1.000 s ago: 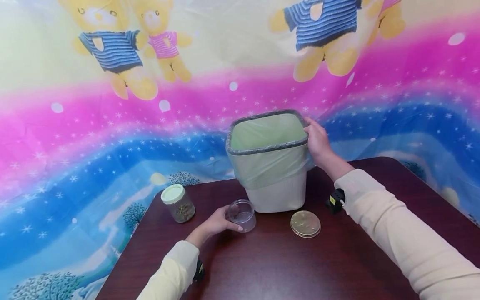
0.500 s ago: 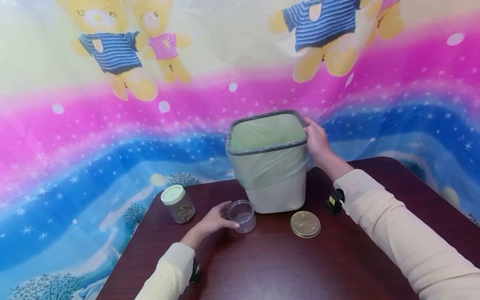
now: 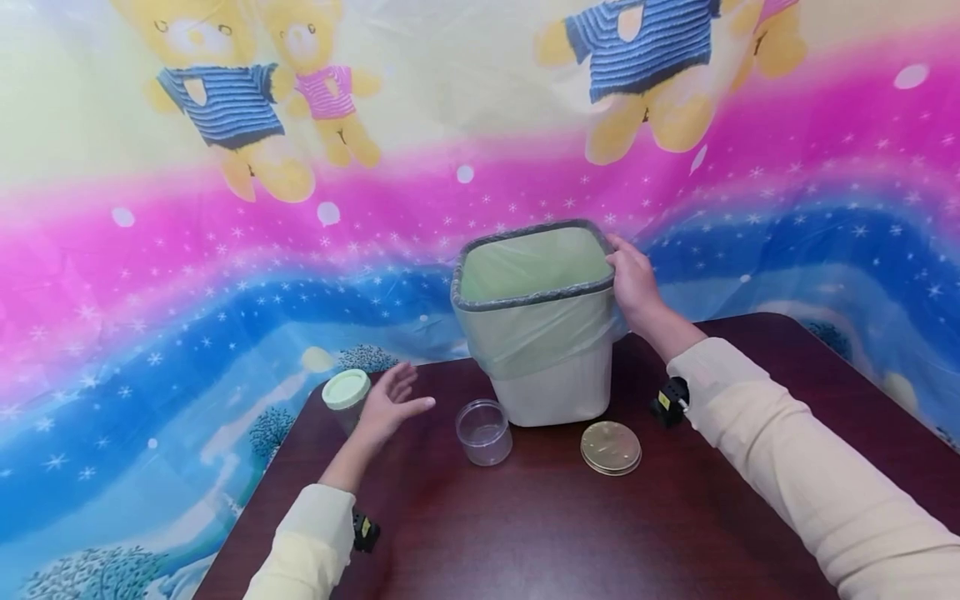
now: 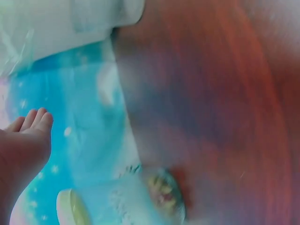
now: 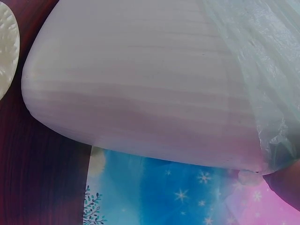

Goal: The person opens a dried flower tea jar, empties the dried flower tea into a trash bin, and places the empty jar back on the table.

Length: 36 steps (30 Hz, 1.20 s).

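Note:
My right hand [image 3: 636, 282] grips the right side of a white trash bin [image 3: 551, 396] at its grey rim. A thin green bag lines the bin and folds over its outside. My left hand [image 3: 386, 407] is in the air with fingers spread and nothing held. It partly covers a clear jar [image 3: 345, 414] with a pale green lid; in the left wrist view the jar [image 4: 112, 201] shows dried bits at its bottom. A small clear tub [image 3: 484, 437], without a lid, stands just left of the bin. Right of the tub lies a round gold lid [image 3: 611, 447].
Everything stands on a dark red-brown table [image 3: 525, 533]. Behind it hangs a colourful cloth [image 3: 390, 225] printed with bears and snowflakes.
My left hand has let go of the clear tub and moved left and up toward the jar. The tub stays beside the bin, and my right hand keeps its grip.

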{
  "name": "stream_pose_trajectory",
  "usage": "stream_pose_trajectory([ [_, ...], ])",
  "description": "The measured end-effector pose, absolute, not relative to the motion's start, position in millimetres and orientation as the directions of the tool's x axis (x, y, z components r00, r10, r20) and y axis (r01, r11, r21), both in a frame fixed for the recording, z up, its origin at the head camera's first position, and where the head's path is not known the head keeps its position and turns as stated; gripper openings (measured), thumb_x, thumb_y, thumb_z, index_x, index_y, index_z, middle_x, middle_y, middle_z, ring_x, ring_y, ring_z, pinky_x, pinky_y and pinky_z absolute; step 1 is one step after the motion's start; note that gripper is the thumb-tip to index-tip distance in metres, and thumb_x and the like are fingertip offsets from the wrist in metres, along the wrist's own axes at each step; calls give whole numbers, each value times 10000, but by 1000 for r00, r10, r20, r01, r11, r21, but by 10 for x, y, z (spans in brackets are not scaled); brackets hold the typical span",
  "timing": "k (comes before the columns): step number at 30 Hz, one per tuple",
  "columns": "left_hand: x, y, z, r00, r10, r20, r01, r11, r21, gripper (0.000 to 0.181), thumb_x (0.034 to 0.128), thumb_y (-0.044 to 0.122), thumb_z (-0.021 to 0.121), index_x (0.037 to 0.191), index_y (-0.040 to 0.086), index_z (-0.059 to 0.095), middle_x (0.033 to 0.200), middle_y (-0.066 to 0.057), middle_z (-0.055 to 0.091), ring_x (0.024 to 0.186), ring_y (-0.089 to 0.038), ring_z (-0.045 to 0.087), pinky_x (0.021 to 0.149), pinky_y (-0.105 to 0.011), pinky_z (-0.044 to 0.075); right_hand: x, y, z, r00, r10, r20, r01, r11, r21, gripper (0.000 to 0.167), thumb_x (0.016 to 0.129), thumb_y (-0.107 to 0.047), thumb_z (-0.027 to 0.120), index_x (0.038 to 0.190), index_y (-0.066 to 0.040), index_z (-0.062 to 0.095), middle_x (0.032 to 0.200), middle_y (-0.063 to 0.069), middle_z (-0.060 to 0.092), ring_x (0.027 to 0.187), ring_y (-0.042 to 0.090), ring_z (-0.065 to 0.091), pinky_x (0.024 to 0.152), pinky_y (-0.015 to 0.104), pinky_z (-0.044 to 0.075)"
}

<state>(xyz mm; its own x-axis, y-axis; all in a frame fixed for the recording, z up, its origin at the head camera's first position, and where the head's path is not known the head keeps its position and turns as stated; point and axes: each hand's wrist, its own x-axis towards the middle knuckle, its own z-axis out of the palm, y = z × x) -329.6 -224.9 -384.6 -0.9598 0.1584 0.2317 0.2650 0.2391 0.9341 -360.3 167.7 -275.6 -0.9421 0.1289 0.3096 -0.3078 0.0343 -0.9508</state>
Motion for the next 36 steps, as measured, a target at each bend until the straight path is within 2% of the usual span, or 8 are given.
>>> stream_pose_trajectory([
  [4, -3313, -2403, -3728, -960, 79, 270, 281, 248, 927, 811, 848, 59, 747, 1499, -1, 268, 1499, -194, 354, 1381, -316, 331, 1125, -420, 266, -3589, 1678, -2752, -946, 128, 299, -296, 41, -954, 538, 1001, -129, 255, 1535, -61, 240, 1610, 52, 129, 1429, 221, 158, 1096, 379, 209],
  [10, -3294, -2620, -3629, -945, -38, 325, 298, 309, 903, 785, 870, 118, 742, 1501, 17, 287, 1499, -167, 367, 1382, -265, 339, 1123, -356, 272, -3590, 1675, -2746, -948, 133, 289, -287, 33, -957, 541, 996, -119, 269, 1533, -59, 245, 1604, 45, 153, 1448, 193, 106, 1158, 386, 154],
  [13, -3255, -2703, -3581, -932, -101, 348, 304, 301, 904, 791, 856, 107, 755, 1489, -11, 295, 1490, -185, 374, 1377, -274, 343, 1123, -333, 268, -3595, 1675, -2749, -946, 132, 295, -293, 34, -956, 539, 998, -124, 264, 1532, -55, 243, 1602, 47, 159, 1449, 199, 98, 1162, 384, 141],
  [17, -3172, -2780, -3502, -916, -188, 353, 295, 278, 914, 806, 849, 62, 750, 1481, -61, 265, 1502, -221, 333, 1394, -311, 301, 1138, -366, 238, -3600, 1678, -2756, -945, 127, 302, -299, 41, -953, 537, 1002, -129, 256, 1533, -55, 237, 1603, 45, 157, 1451, 200, 82, 1164, 387, 123],
  [24, -3253, -3037, -3756, -894, -306, 327, 211, 357, 910, 919, 866, 207, 755, 1540, 30, 156, 1572, -176, 196, 1429, -319, 208, 1138, -436, 227, -3583, 1675, -2753, -945, 118, 303, -301, 39, -953, 537, 1004, -135, 259, 1536, -65, 238, 1607, 45, 139, 1454, 205, 70, 1165, 401, 118],
  [27, -3263, -3097, -3846, -906, -323, 275, 143, 377, 915, 997, 860, 250, 760, 1548, 31, 72, 1580, -201, 141, 1432, -350, 178, 1129, -489, 225, -3589, 1673, -2755, -945, 122, 305, -302, 42, -952, 537, 1002, -138, 263, 1534, -63, 244, 1605, 48, 144, 1452, 206, 77, 1164, 399, 121],
  [30, -3289, -3128, -3941, -918, -330, 222, 84, 385, 919, 1077, 843, 277, 775, 1543, 21, -3, 1578, -235, 98, 1437, -367, 141, 1136, -494, 201, -3594, 1674, -2755, -942, 127, 311, -309, 41, -950, 538, 999, -134, 265, 1531, -54, 249, 1602, 58, 154, 1451, 209, 88, 1163, 396, 130],
  [36, -3358, -3156, -4150, -932, -320, 168, 21, 414, 910, 1121, 826, 281, 790, 1530, -6, -34, 1550, -282, 110, 1406, -417, 187, 1114, -538, 227, -3591, 1683, -2750, -939, 137, 317, -314, 41, -949, 535, 998, -126, 269, 1527, -46, 257, 1601, 64, 159, 1450, 221, 105, 1161, 393, 144],
])
